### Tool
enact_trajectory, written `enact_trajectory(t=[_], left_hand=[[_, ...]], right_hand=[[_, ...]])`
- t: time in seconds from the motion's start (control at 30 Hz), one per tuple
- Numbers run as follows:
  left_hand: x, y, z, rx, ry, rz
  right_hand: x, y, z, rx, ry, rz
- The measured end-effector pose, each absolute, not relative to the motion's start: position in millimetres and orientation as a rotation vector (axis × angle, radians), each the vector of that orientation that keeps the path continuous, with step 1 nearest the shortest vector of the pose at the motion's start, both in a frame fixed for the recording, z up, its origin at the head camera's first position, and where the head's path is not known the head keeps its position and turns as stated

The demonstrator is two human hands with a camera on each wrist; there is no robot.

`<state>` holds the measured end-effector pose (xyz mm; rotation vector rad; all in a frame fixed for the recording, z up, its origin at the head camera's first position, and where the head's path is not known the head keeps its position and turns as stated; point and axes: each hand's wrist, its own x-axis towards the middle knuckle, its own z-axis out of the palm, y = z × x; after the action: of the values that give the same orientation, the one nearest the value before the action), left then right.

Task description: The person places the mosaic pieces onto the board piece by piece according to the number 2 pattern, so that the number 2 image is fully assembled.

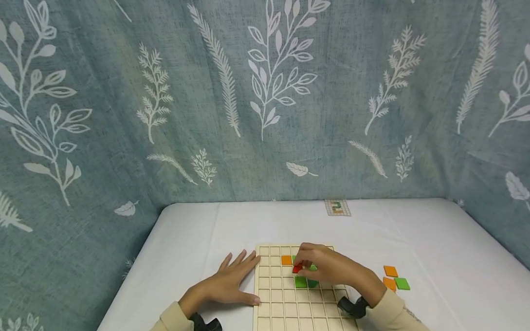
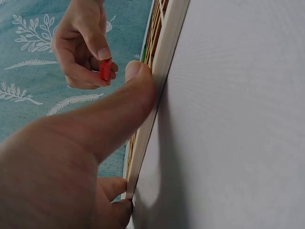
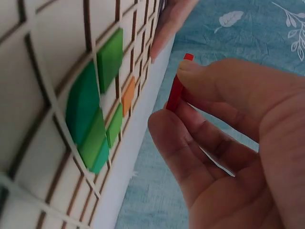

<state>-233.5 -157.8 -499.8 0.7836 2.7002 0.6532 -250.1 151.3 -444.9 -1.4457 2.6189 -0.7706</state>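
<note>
Between thumb and fingertips, my right hand point(image 1: 327, 265) pinches a small red tile point(image 3: 175, 90) above the wooden grid board point(image 1: 277, 309). My left hand point(image 1: 231, 283) lies with fingers spread at the board's left side; in the left wrist view its thumb point(image 2: 140, 88) touches the wooden edge. Set in the grid are an orange tile point(image 1: 286, 260), a light green tile point(image 1: 301, 282) and several more green pieces, partly hidden by my right hand in the head view. One dark green piece point(image 3: 82, 105) has a curved side.
Right of the board, two orange tiles point(image 1: 390, 271) and a green tile point(image 1: 402, 284) lie loose on the white tablecloth point(image 1: 228, 222). At the table's back edge is a small card point(image 1: 337, 207) with a grid pattern. A leaf-patterned curtain point(image 1: 232, 96) hangs behind.
</note>
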Motion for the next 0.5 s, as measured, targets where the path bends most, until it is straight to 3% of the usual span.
enact_trajectory(t=[0.5], left_hand=[[-234, -158, -498, 0.776, 2.695, 0.640]], right_hand=[[-245, 133, -460, -1.412, 2.674, -0.700]])
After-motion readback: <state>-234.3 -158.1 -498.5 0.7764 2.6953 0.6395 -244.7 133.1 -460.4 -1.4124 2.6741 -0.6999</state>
